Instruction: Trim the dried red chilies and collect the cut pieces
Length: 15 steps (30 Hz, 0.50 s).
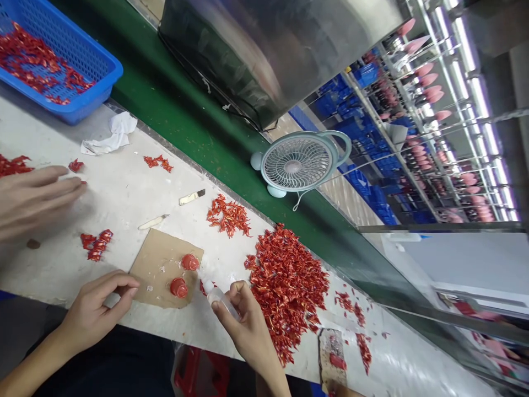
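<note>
My left hand (101, 303) hovers at the near edge of a brown cardboard sheet (159, 270), its fingertips pinched together with nothing visible between them. My right hand (246, 328) grips a clear plastic squeeze bottle (219, 298), its nozzle tilted toward the cardboard. Two red cone-shaped pieces (179, 286) rest on that sheet, the second cone (190, 262) close to the nozzle. To the right of my right hand lies a large heap of red strips (287, 289), touching my fingers. A smaller red cluster (96, 244) sits left of the cardboard.
A co-worker's hand (37, 201) reaches in at the left, beside red pieces. Two small blades (192, 197) lie on the white table (124, 193), near a white rag (113, 135). A blue basket (61, 60) holds red pieces. A green edge, a fan (295, 162) and racks lie beyond.
</note>
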### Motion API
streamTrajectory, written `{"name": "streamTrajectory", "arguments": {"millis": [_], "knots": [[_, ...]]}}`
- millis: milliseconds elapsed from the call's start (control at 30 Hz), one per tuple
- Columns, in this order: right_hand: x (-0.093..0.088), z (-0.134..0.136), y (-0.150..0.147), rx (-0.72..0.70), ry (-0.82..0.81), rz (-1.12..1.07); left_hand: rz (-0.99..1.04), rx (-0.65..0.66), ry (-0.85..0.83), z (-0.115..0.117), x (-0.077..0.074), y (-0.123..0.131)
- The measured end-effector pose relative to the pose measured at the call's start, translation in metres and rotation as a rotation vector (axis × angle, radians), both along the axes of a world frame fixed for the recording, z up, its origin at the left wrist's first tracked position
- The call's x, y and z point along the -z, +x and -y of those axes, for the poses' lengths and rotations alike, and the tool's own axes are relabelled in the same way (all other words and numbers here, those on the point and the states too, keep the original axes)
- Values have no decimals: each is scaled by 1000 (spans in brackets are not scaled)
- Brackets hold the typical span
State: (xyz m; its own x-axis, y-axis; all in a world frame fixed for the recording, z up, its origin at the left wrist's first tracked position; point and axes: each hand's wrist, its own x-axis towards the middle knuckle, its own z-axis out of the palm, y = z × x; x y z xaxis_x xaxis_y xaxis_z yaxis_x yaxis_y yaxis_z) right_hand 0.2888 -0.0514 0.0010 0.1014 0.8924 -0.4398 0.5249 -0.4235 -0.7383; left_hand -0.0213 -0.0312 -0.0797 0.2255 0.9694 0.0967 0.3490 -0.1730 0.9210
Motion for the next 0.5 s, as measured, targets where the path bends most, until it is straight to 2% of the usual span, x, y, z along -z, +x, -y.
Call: {"name": "streamTrajectory", "arguments": {"millis": [333, 500], "knots": [[1, 1, -2, 63, 0, -92, -7, -8, 7, 0, -2, 0], [8, 9, 0, 113, -2, -166, -18, -3, 18, 0, 1, -1]]}}
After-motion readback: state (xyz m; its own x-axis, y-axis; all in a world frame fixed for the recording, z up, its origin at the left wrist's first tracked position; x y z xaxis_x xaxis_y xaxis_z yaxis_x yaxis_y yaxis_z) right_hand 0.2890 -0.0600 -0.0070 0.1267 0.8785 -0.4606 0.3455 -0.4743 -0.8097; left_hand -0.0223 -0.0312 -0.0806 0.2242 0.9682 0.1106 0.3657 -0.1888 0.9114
